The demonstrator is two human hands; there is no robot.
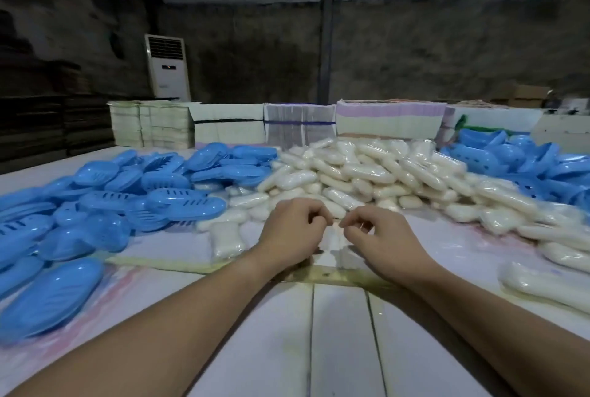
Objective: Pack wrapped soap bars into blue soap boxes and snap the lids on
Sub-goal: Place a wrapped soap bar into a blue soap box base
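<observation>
Soap bars (357, 170) heaped uncountably, two hands (335, 230) curled, pinching one clear wrapper (335, 238)

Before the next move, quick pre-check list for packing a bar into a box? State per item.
1. Wrapped soap within reach: ok. The pile of wrapped soap bars lies just beyond both hands.
2. Box parts within reach: ok. Blue soap boxes are heaped on the left side, and more blue box parts on the far right.
3. Left hand free: cannot tell. Fingers are curled, and what they pinch is hidden.
4. Right hand free: cannot tell, same grip posture.
5. Item between the hands: cannot tell. Something pale and blurred shows there.
6. Open box staged in front: not ok, none visible by the hands.
</observation>
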